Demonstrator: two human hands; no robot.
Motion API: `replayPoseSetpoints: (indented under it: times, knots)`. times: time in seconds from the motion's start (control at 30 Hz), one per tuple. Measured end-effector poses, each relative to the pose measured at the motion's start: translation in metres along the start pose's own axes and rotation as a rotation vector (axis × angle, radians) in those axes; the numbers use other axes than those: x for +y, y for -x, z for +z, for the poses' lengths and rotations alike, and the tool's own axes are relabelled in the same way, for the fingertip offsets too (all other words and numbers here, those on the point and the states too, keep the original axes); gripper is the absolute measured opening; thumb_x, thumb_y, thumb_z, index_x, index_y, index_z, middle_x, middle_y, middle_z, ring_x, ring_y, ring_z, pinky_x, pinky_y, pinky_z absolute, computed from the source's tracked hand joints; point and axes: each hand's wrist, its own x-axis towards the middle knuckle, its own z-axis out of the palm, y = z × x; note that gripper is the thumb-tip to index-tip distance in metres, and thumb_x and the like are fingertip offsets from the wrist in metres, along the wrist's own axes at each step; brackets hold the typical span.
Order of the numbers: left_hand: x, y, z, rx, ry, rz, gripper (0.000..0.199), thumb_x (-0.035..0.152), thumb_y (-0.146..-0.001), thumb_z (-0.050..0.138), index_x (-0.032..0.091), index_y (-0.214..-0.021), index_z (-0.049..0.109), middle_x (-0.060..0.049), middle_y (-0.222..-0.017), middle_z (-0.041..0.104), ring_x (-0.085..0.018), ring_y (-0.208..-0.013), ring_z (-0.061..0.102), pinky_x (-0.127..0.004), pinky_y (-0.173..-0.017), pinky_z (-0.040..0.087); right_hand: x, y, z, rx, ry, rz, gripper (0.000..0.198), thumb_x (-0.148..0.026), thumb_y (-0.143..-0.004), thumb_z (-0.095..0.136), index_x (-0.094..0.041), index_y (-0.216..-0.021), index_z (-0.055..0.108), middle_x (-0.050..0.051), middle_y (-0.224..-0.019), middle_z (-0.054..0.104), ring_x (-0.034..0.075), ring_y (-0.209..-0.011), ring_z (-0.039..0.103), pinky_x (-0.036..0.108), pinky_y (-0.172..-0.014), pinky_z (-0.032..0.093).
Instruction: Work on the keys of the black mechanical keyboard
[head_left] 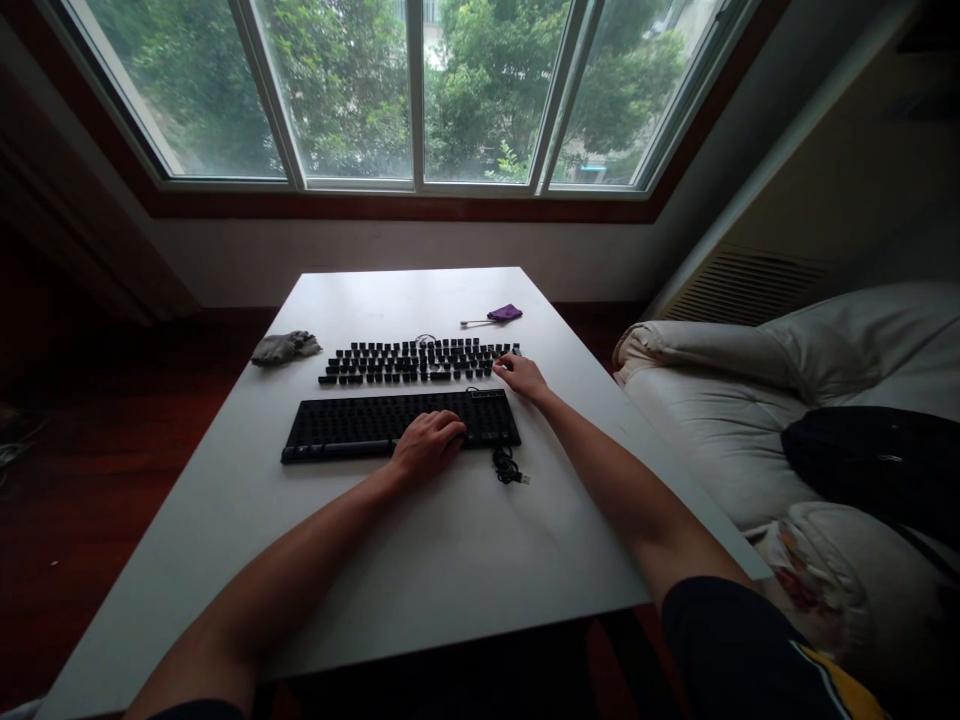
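A black keyboard (pixel 345 424) lies on the white table in front of me, most of its keys looking bare of caps, though the dim light hides detail. My left hand (pixel 431 440) rests on its right half, fingers lying loosely over the edge and keys. Beyond it, loose black keycaps (pixel 397 362) stand in several rows. At their right end is my right hand (pixel 523 377), fingertips pinched together. Something small and partly yellowish shows at those fingertips, too small to name. The keyboard's coiled USB cable (pixel 506 465) lies by its right front corner.
A crumpled grey cloth (pixel 285 347) lies at the table's left edge. Toward the far right are a purple cloth or pouch (pixel 505 313) and a thin stick-like tool (pixel 475 324). A light sofa (pixel 705 400) with a dark bag (pixel 877 460) stands right of the white table (pixel 360 600).
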Motion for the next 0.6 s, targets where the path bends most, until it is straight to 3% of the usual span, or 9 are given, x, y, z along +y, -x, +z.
replayPoseSetpoints:
  times: [0.1,0.23,0.4,0.5,0.6]
  knots:
    - [0.0,0.0,-0.002,-0.023,-0.012,0.011,0.019,0.027,-0.098,0.052,0.022,-0.113,0.064,-0.007,-0.115,0.066,-0.021,-0.1,0.062,-0.037,-0.088,0.046,-0.003,0.015,-0.006,0.01,-0.099,-0.065,0.031,-0.046,-0.093,0.055,-0.02,-0.096,0.073,0.005,-0.086,0.071,0.019,-0.08,0.061,0.028,-0.071,0.041]
    - [0.0,0.0,-0.002,-0.051,-0.03,0.025,0.022,0.028,-0.098,0.051,0.022,-0.116,0.063,-0.007,-0.117,0.066,-0.022,-0.101,0.061,-0.038,-0.088,0.045,-0.008,0.045,-0.019,-0.088,-0.218,-0.187,0.042,-0.053,-0.094,0.049,-0.018,-0.093,0.073,0.002,-0.073,0.063,0.017,-0.07,0.055,0.028,-0.066,0.039]
    - [0.002,0.0,-0.001,-0.085,-0.049,0.055,0.026,0.027,-0.098,0.052,0.023,-0.121,0.061,-0.008,-0.121,0.064,-0.023,-0.105,0.06,-0.039,-0.09,0.045,-0.012,0.082,-0.036,-0.131,-0.302,-0.15,0.05,-0.058,-0.095,0.044,-0.018,-0.097,0.072,0.0,-0.066,0.056,0.016,-0.064,0.049,0.028,-0.062,0.038]
    - [0.005,-0.001,-0.002,-0.109,-0.06,0.063,0.028,0.027,-0.097,0.053,0.023,-0.124,0.06,-0.008,-0.123,0.063,-0.024,-0.108,0.059,-0.04,-0.091,0.045,-0.015,0.098,-0.048,-0.278,-0.306,-0.219,0.042,-0.055,-0.089,0.056,-0.018,-0.103,0.071,0.002,-0.077,0.062,0.016,-0.07,0.052,0.028,-0.066,0.04]
    - [0.006,-0.001,-0.004,-0.125,-0.062,0.061,0.029,0.027,-0.096,0.054,0.023,-0.124,0.06,-0.008,-0.124,0.063,-0.024,-0.108,0.058,-0.04,-0.092,0.045,-0.018,0.11,-0.057,-0.454,-0.265,-0.253,0.047,-0.053,-0.084,0.065,-0.02,-0.118,0.067,0.0,-0.076,0.061,0.015,-0.067,0.05,0.027,-0.063,0.038]
